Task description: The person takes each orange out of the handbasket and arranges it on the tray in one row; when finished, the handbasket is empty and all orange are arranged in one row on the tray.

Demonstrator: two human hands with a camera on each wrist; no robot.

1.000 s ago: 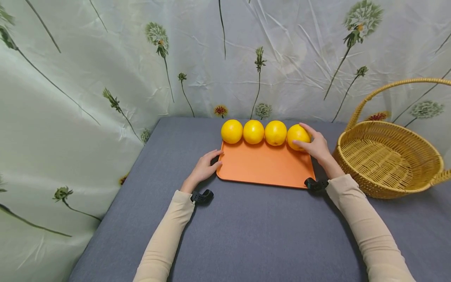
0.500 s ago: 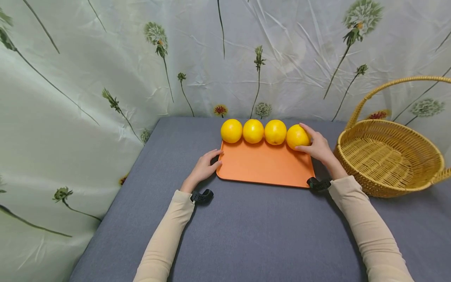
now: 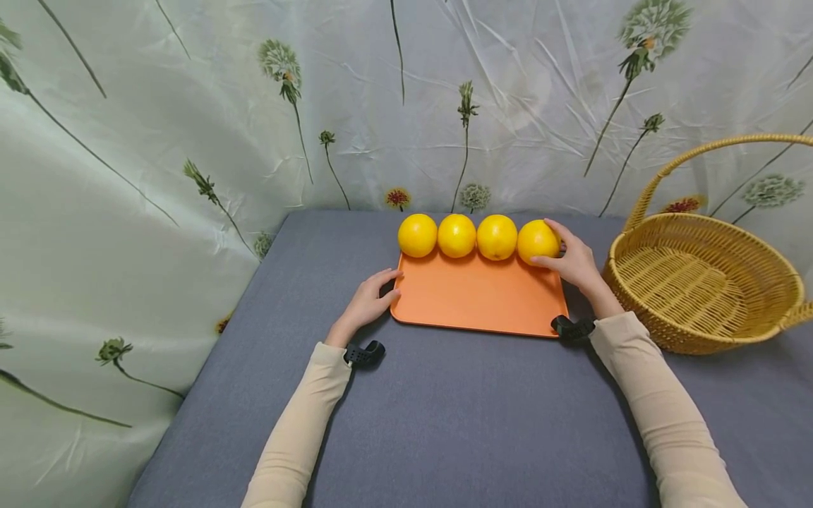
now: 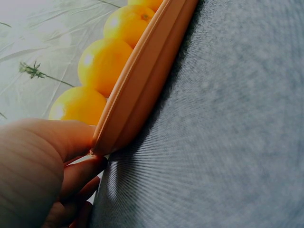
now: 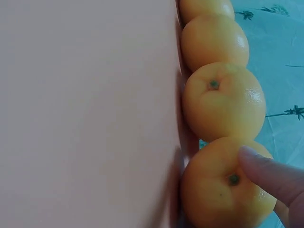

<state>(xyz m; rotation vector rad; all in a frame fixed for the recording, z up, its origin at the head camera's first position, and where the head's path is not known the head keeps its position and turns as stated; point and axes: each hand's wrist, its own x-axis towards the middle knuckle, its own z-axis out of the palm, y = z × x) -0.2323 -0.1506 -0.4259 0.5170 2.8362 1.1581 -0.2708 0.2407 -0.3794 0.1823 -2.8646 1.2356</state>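
Observation:
Several yellow-orange oranges sit in a row along the far side of an orange tray (image 3: 476, 296). My right hand (image 3: 574, 264) grips the rightmost orange (image 3: 537, 240), thumb on its near side and fingers round the right. In the right wrist view, the thumb (image 5: 270, 173) presses beside that orange's stem end. My left hand (image 3: 367, 302) is at the tray's left edge. The left wrist view shows its thumb and forefinger pinching the tray rim (image 4: 137, 85). To the left of the gripped orange stand the third orange (image 3: 497, 238), the second (image 3: 456, 236) and the leftmost (image 3: 417, 236).
A wicker basket (image 3: 699, 339) with a tall arched handle stands right of the tray, close to my right forearm. Grey cloth (image 3: 483, 416) covers the table. A curtain (image 3: 356, 85) printed with dandelions hangs behind and along the left.
The rightmost orange has shifted slightly away from me in my right hand, more into line with the others. My left hand has stayed at the tray's edge.

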